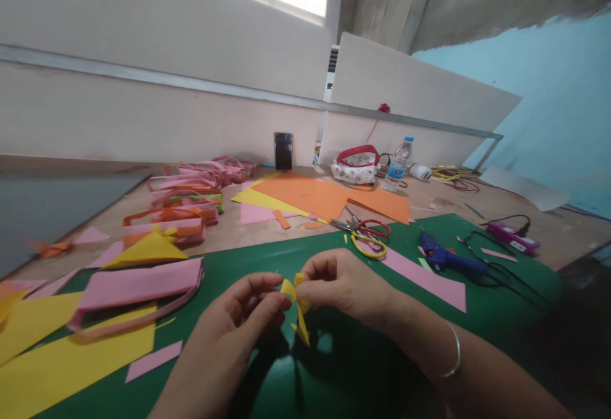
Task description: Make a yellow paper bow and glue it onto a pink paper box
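A small yellow bow [300, 317] of foam or felt sheet is held up between both hands, its two pointed tails hanging down. My left hand [248, 314] pinches the bow's left loop between thumb and fingers. On the other side, my right hand [341, 285] is closed on the right loop, and the fingers partly cover it. Below the bow lies the dark green mat [267, 253]. To the left is a pink folded bag shape [143, 279] with a strap, and a yellow folded piece [147, 248] with a bow sits behind it.
Scissors [370, 237] with red and yellow handles lie beyond my right hand, near a pink strip [420, 276]. A blue glue gun [449, 256] with cables rests at right. Orange sheets [305, 193], a water bottle [398, 165], a pouch [356, 167] and a phone [283, 151] stand farther back.
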`<state>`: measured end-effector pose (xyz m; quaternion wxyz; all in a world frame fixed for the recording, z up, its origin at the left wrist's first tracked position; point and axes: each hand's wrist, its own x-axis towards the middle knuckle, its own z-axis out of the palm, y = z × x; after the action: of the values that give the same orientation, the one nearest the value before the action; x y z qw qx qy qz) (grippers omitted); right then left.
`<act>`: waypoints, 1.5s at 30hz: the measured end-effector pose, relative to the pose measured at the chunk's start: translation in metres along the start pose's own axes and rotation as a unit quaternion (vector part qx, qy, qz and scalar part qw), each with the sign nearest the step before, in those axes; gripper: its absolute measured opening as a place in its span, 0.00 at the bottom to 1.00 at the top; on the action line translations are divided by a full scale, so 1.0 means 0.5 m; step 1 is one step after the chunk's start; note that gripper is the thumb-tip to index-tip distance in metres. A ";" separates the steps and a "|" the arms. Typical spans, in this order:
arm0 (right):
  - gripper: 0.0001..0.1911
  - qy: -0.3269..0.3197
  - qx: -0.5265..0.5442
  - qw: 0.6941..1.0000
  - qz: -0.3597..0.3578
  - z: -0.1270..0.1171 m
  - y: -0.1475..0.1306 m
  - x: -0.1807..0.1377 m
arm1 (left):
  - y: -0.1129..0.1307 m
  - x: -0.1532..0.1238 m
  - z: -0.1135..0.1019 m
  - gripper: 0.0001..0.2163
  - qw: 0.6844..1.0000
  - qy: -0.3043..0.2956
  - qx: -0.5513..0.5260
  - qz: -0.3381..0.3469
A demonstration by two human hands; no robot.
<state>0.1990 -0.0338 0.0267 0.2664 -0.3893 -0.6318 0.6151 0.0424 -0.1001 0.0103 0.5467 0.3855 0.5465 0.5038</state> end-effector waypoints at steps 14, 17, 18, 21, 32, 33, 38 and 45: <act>0.08 -0.040 0.086 0.995 0.006 -0.001 0.012 0.006 | -0.014 0.003 -0.017 0.11 0.998 -0.004 0.058 0.005; 0.12 -0.057 0.133 0.989 0.029 0.001 0.014 0.008 | -0.008 0.004 -0.017 0.12 0.998 -0.012 0.061 0.013; 0.14 -0.062 0.148 0.986 0.041 0.001 0.015 0.008 | -0.007 0.005 -0.017 0.13 0.998 -0.022 0.055 0.011; 0.17 -0.097 0.175 0.977 0.077 0.000 0.020 0.012 | -0.006 0.005 -0.013 0.18 0.998 -0.046 0.032 -0.001; 0.16 -0.086 0.129 0.986 0.064 0.004 0.025 0.007 | -0.014 0.007 -0.018 0.09 0.996 -0.089 -0.005 0.022; 0.15 -0.078 0.117 0.988 0.058 0.005 0.021 0.006 | -0.014 0.008 -0.018 0.09 0.996 -0.086 -0.012 0.028; 0.09 -0.060 0.049 0.997 0.023 -0.002 0.002 0.003 | -0.006 0.006 -0.011 0.11 0.997 -0.043 -0.041 0.041; 0.04 0.164 -0.247 0.904 -0.307 0.008 -0.007 -0.033 | -0.011 0.011 -0.011 0.10 0.998 0.028 -0.004 0.051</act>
<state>0.2042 -0.0495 0.0320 0.4373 -0.3246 -0.7991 0.2547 0.0370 -0.0964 0.0034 0.5062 0.3969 0.5390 0.5438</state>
